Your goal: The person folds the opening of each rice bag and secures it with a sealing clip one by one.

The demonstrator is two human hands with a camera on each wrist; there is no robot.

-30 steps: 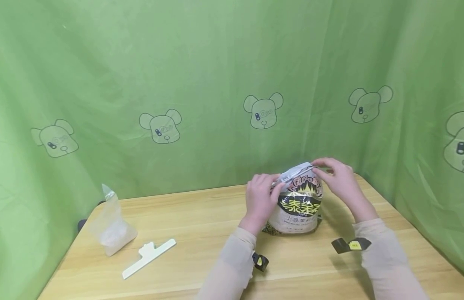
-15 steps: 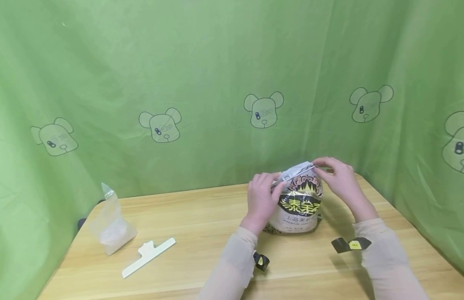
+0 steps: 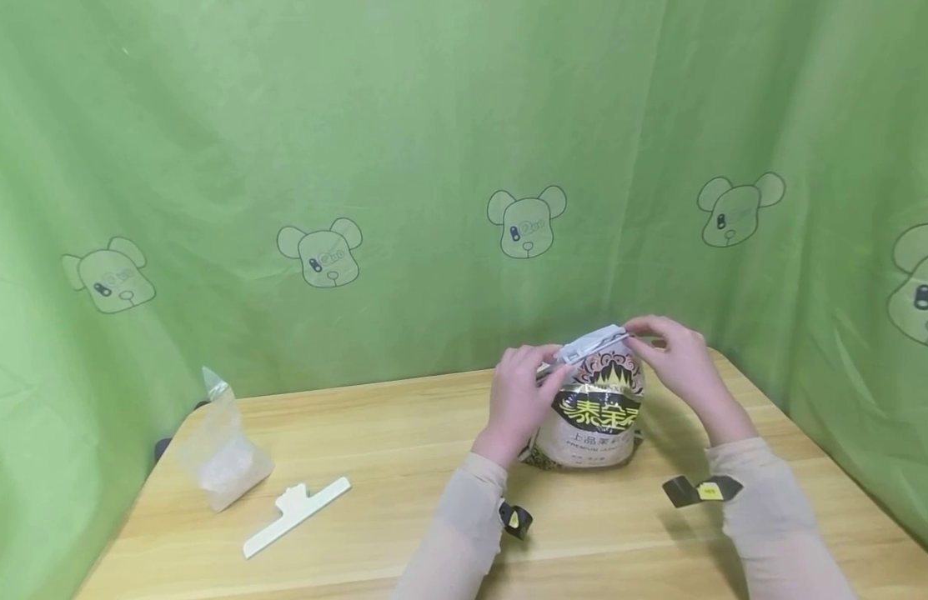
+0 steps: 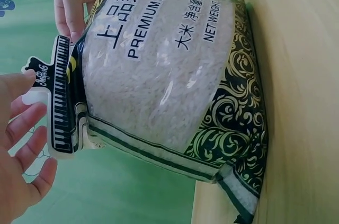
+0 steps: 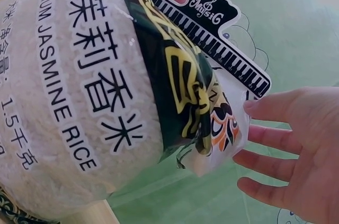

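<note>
Both hands sit at the sealing clip's ends: left hand [image 3: 522, 393] and right hand [image 3: 677, 354] on the clip [image 3: 593, 342], fingers loosely extended; hardly any shift in the last second; rice bag [image 3: 594, 408] upright near table's [image 3: 388, 467] far right corner, apparently clipped shut.

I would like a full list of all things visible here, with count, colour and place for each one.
rice bag: one, clear with black and gold print, upright on the table's right half.
piano-key clip: one, white with black keys, clamped across the rice bag's top.
plain clip: one, white, lying front left.
small plastic bag: one, clear, white contents, far left.
black tags: two, with yellow marks, one near the right sleeve, one near the left.
table: one, light wood.
backdrop: green, bear prints.
left hand: at the clip's left end.
right hand: at its right end.
</note>
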